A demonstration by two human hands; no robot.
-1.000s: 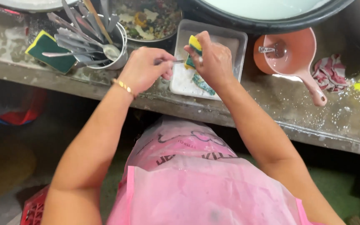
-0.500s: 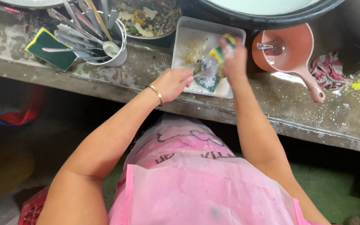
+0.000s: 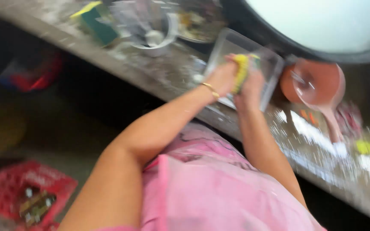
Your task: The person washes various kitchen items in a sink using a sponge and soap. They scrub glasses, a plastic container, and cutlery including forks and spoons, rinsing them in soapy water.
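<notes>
The picture is blurred by motion. My right hand [image 3: 252, 89] is shut on a yellow and green sponge [image 3: 241, 72] above a shallow white rectangular tray [image 3: 230, 45] on the wet counter. My left hand [image 3: 222, 79], with a gold bangle at the wrist, is curled right against the sponge's left side. Whether it holds something thin is hidden by the blur. Both hands meet over the tray's near half.
A second sponge [image 3: 94, 20] lies at the counter's far left beside a metal bowl of utensils [image 3: 153, 31]. A large dark basin [image 3: 305, 45] fills the top right, with an orange scoop [image 3: 320, 87] below it. A red crate [image 3: 26, 192] sits on the floor.
The view has swung and tilted, and is now blurred. My left hand has risen from the counter edge to meet the sponge in my right hand over the tray.
</notes>
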